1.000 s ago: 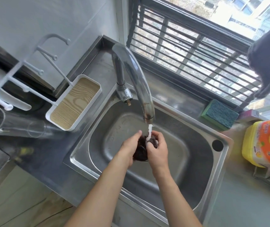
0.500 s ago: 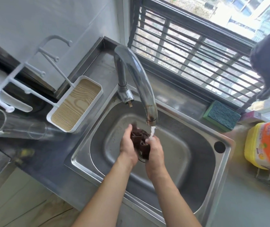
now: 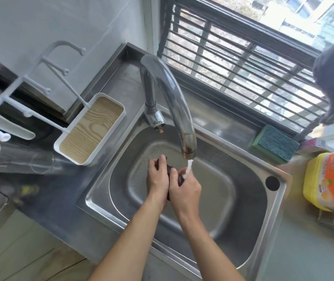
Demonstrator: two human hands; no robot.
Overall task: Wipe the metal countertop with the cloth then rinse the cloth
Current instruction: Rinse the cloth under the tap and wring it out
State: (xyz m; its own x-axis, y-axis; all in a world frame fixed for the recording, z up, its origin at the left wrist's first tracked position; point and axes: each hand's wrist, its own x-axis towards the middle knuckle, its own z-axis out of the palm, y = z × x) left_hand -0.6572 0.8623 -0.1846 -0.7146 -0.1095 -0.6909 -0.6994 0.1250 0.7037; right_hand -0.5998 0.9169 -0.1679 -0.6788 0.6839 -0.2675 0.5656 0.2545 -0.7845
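Clutching bunched dark cloth [image 3: 170, 173], axis unclear, left hand [image 3: 158, 181], right hand [image 3: 186, 190], under tap water [image 3: 189, 168]

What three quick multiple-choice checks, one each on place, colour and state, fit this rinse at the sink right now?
1. Where is the cloth?
A. on the window ledge
B. between both hands over the sink
C. in the wood-grain tray

2. What colour is the sponge top?
A. teal-blue
B. red
C. white

3. What state is the faucet in?
A. off
B. running
C. removed

Key: 1 B, the left hand and right hand hold it in their grip above the basin; 2 A, the teal-blue face shows over a green layer; 3 B, a white stream falls from the spout.
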